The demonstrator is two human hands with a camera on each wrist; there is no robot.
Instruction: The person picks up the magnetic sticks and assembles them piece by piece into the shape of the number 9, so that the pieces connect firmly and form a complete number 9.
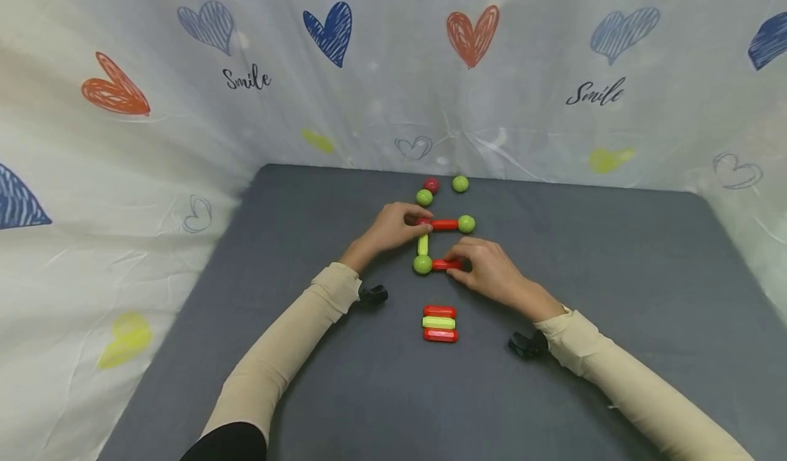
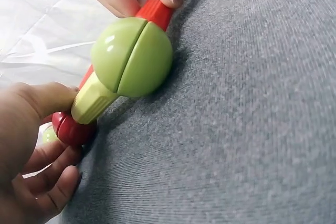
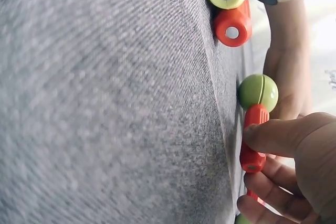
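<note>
A joined shape of balls and magnetic rods lies on the grey table. My left hand (image 1: 392,227) holds its dark red ball (image 2: 74,130), fingers round the far side and thumb beside the yellow-green rod (image 2: 94,98). That rod runs to a green ball (image 1: 422,264) at the near corner. Between thumb and fingers, my right hand (image 1: 492,268) pinches a red rod (image 3: 254,139), one end of which meets this green ball. A second red rod (image 1: 445,225) extends from the red ball to another green ball (image 1: 466,224). My left fingers partly hide the red ball.
Behind the shape sit a loose red ball (image 1: 432,185) and two green balls, one beside it (image 1: 424,197) and one farther right (image 1: 460,184). Nearer me, a yellow-green rod (image 1: 438,323) lies between two red rods. A white printed curtain (image 1: 393,106) borders the table's back.
</note>
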